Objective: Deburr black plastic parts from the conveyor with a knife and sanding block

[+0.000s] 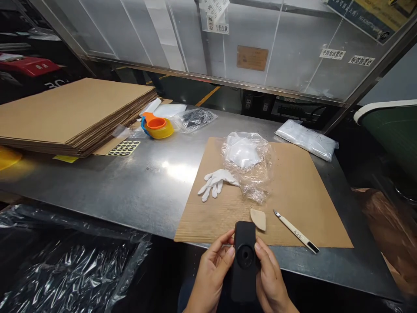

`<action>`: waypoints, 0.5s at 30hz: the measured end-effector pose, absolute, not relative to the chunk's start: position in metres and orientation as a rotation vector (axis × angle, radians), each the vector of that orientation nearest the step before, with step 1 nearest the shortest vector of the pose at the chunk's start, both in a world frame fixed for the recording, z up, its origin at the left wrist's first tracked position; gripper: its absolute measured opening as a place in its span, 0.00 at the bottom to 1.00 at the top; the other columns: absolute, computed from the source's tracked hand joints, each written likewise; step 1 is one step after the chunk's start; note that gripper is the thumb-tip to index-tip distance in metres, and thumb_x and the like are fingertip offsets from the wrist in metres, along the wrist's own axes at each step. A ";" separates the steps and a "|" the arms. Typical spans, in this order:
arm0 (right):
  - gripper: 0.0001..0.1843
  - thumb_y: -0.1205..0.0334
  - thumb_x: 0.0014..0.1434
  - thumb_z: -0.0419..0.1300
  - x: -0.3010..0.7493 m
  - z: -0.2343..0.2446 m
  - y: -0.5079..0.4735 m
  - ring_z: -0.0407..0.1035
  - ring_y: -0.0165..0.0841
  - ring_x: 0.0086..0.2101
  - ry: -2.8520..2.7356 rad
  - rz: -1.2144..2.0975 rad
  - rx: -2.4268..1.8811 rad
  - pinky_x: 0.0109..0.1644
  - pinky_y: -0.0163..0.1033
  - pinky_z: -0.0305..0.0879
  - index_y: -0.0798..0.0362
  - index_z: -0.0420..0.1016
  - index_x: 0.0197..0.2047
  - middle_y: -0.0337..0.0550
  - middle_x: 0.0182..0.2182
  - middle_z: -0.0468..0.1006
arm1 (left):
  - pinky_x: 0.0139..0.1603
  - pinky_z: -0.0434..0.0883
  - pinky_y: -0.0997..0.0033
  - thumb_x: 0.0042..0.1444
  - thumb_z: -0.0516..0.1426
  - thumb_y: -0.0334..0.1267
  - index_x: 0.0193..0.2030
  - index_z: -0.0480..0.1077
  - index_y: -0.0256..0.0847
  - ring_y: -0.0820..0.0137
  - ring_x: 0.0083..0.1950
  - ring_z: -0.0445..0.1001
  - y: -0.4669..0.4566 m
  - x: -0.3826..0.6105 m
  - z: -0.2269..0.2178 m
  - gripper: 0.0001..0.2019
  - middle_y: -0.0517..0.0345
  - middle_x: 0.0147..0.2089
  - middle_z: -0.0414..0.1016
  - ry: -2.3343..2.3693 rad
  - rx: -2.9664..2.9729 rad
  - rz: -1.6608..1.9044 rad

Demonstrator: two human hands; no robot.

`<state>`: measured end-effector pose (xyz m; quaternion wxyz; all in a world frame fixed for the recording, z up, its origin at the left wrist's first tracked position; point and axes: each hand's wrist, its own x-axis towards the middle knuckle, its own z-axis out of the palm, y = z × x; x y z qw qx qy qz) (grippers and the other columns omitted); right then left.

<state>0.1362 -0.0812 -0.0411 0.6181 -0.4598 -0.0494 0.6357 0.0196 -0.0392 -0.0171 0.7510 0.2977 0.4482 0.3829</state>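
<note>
A flat black plastic part [244, 261] with a round recess in its face is held upright at the near table edge. My left hand [211, 274] grips its left side, thumb resting beside the recess. My right hand [270, 282] grips its right side, thumb on the face. Just beyond it, on a sheet of cardboard [293, 187], lie a small beige wedge [258, 218] and a white-handled craft knife [296, 231]. A white glove [216, 181] and a crumpled clear plastic bag [249, 163] lie farther back on the cardboard.
The metal table [137, 182] carries a stack of cardboard sheets [71, 113] at the left, an orange tape dispenser [158, 126], a sheet of round black stickers [124, 148] and a sealed white bag [306, 139] at the right. Black plastic film [65, 265] lies below left.
</note>
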 end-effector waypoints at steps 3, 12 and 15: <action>0.26 0.49 0.47 0.65 0.137 -0.037 -0.082 0.70 0.42 0.47 -0.063 1.416 -1.112 0.53 0.47 0.63 0.51 0.74 0.48 0.44 0.42 0.79 | 0.52 0.66 0.69 0.51 0.60 0.42 0.51 0.70 0.42 0.64 0.51 0.70 -0.038 0.022 -0.019 0.19 0.52 0.48 0.74 0.971 0.684 0.810; 0.21 0.53 0.58 0.58 0.141 -0.027 -0.070 0.67 0.38 0.50 -0.584 1.306 -1.202 0.55 0.44 0.61 0.47 0.68 0.54 0.44 0.49 0.74 | 0.58 0.62 0.65 0.53 0.57 0.45 0.53 0.68 0.44 0.61 0.58 0.64 -0.038 0.025 -0.033 0.21 0.52 0.55 0.69 1.045 1.015 0.798; 0.17 0.52 0.58 0.57 0.140 -0.026 -0.064 0.67 0.39 0.50 -0.871 1.157 -1.403 0.52 0.42 0.64 0.48 0.73 0.49 0.46 0.51 0.72 | 0.59 0.61 0.62 0.50 0.60 0.45 0.56 0.65 0.43 0.59 0.60 0.62 -0.036 0.027 -0.037 0.26 0.50 0.56 0.67 0.976 1.026 0.800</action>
